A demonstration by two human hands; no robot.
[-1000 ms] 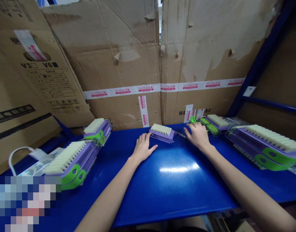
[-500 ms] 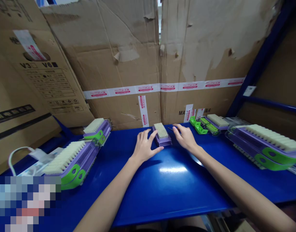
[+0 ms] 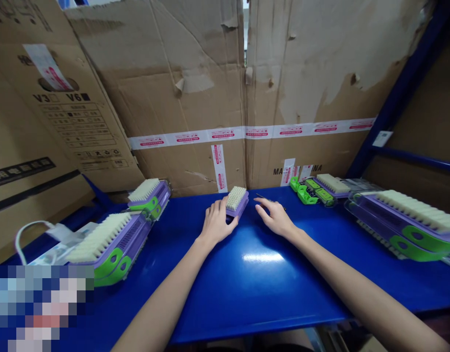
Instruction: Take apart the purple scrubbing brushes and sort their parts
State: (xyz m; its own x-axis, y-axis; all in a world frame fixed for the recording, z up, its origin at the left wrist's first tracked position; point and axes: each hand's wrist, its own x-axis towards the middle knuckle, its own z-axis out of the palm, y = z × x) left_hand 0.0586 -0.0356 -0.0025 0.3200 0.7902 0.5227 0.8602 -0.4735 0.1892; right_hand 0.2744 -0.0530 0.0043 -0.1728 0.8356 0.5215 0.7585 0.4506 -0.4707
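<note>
At the near side is the blue table (image 3: 269,288); a blurred patch hides its lower left corner. To the left lies a large purple-and-green brush (image 3: 100,239), bristles up, and to the right there is another brush pair (image 3: 416,220), with bristles on top and also underneath. Clear plastic shows around the end of this pair, like a cover with the brushes inside.

In the middle, the left hand (image 3: 215,222) is partly closed, with its thumb and fingers around the small purple brush (image 3: 236,198). This brush is at the centre back of the table, cream bristles upward; the fingers hide its left side. The right hand (image 3: 277,217) is just beside it, apart from the brush, with fingers loosely bent. A thin dark tool (image 3: 263,197) sticks out behind these fingers; I cannot tell if the hand grips it.

Farther right are small green cases (image 3: 307,194); their contents are too small to tell. They are near a smaller brush (image 3: 333,184). Far left are another small brush (image 3: 147,195) and a white power strip (image 3: 49,254). Behind everything, tall cardboard (image 3: 188,107) with tape closes the back.
</note>
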